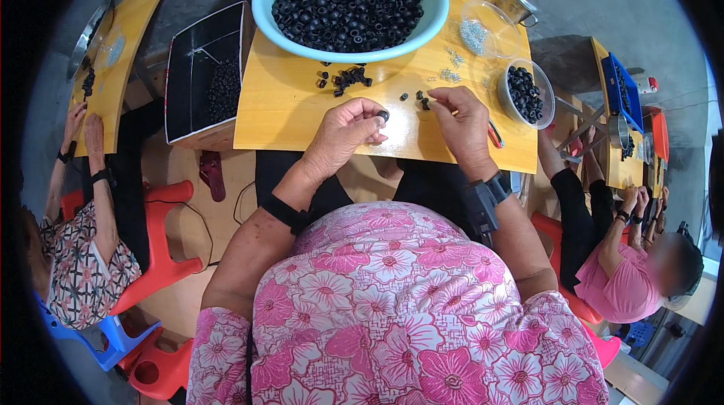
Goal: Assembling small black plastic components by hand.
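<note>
Between the thumb and fingers of my left hand is a small round black piece with a hole, held just over the table's near edge. My right hand is closed in a pinch a little to the right; what its fingertips hold is too small to make out. Small black pieces show right at those fingertips, either touching them or lying on the table. A single black piece lies between my hands. Beyond my left hand is a loose pile of black pieces.
A light-blue basin full of black pieces stands at the far side of the yellow table. On the right are a clear tub of black pieces, small clear bits and a red-handled tool. Co-workers sit at both sides.
</note>
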